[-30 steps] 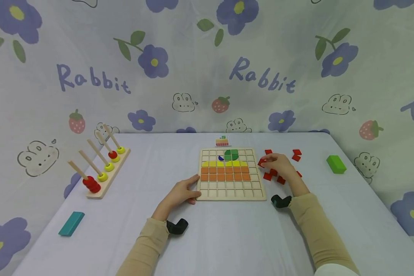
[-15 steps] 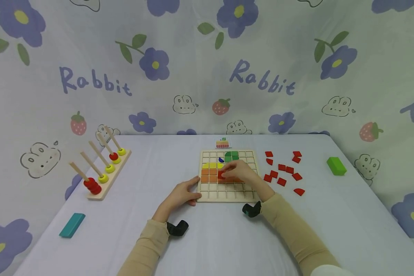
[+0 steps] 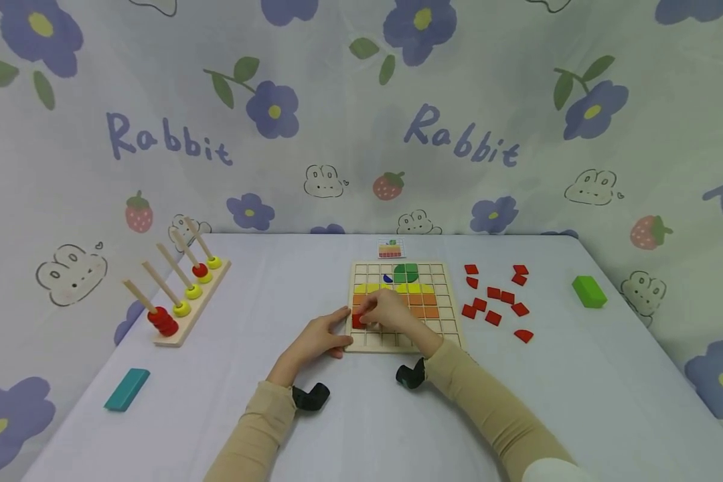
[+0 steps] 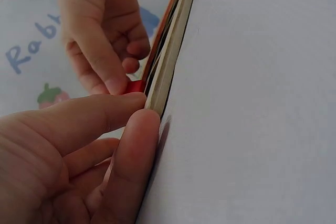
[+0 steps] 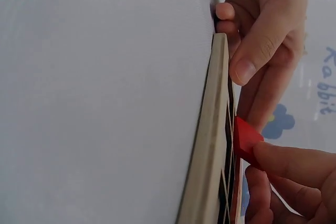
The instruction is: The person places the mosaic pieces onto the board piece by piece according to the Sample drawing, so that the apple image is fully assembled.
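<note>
A wooden grid board [image 3: 397,349] lies on the table, with yellow rounded pieces [image 3: 420,288] in a row above orange square tiles [image 3: 430,312]. Green pieces [image 3: 406,272] and a small blue piece [image 3: 387,278] sit higher up. My right hand [image 3: 393,312] pinches a red square tile [image 3: 357,322] at the leftmost cell just below the orange rows. In the right wrist view the red tile [image 5: 249,140] tilts against the board's face between thumb and fingers. My left hand [image 3: 314,338] rests against the board's left edge, thumb [image 4: 140,145] and forefinger extended to it.
Several loose red tiles [image 3: 493,318], square and rounded, are scattered right of the board. A picture card [image 3: 391,249] lies behind it. Further right is a green block [image 3: 589,292]. On the left stand a peg stacker with rings [image 3: 200,294] and a teal block [image 3: 127,389].
My right hand has picked a red tile from the scattered pieces and carried it left across the board to its left side. The left hand stays at the board's edge.
</note>
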`<state>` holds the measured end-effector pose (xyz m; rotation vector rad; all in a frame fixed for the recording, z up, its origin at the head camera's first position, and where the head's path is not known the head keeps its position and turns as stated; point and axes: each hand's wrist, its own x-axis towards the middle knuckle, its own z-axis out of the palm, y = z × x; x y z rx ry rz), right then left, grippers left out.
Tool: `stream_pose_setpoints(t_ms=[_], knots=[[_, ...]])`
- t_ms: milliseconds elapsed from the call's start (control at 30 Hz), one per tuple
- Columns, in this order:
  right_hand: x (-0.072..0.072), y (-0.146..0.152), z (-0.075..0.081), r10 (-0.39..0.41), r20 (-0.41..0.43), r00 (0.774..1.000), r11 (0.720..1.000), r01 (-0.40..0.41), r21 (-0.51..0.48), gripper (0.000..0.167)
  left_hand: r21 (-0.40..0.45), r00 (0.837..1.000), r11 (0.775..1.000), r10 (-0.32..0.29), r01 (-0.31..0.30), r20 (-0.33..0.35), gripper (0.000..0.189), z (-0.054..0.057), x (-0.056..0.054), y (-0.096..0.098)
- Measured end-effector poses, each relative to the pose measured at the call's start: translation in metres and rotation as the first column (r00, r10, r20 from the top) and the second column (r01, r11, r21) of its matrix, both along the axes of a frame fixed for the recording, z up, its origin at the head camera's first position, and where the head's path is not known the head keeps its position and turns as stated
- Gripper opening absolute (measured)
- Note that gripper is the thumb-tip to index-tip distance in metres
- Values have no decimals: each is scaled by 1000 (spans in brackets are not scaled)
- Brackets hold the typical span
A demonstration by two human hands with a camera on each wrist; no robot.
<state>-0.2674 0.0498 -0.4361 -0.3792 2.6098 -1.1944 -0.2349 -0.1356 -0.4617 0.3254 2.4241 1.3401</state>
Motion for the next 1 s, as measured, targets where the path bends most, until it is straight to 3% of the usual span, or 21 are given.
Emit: stream_pose_setpoints(t_ms=[200, 367, 500, 700, 1000], knots=[[0, -1, -4, 39, -63, 997, 991, -31, 127, 4, 32, 1000, 999, -7, 7, -12, 69, 0, -1, 1], [0, -1, -7, 27, -67, 997, 993, -19, 118, 6, 36, 1000, 999, -11, 11, -6, 68, 5, 3, 3], [-1, 4, -4, 18, -60, 998, 999, -16, 44, 7, 22, 1000, 1000, -9, 9, 0, 68, 4, 2, 3], [-5, 33, 6, -87, -68, 994, 996, 85, -28, 8, 16, 1000, 1000, 2, -2, 10, 70, 0, -1, 2], [-10, 110, 13, -263, -16, 965, 962, 261, -81, 23, 17, 999, 999, 39, -40, 26, 70, 1, 0, 3]])
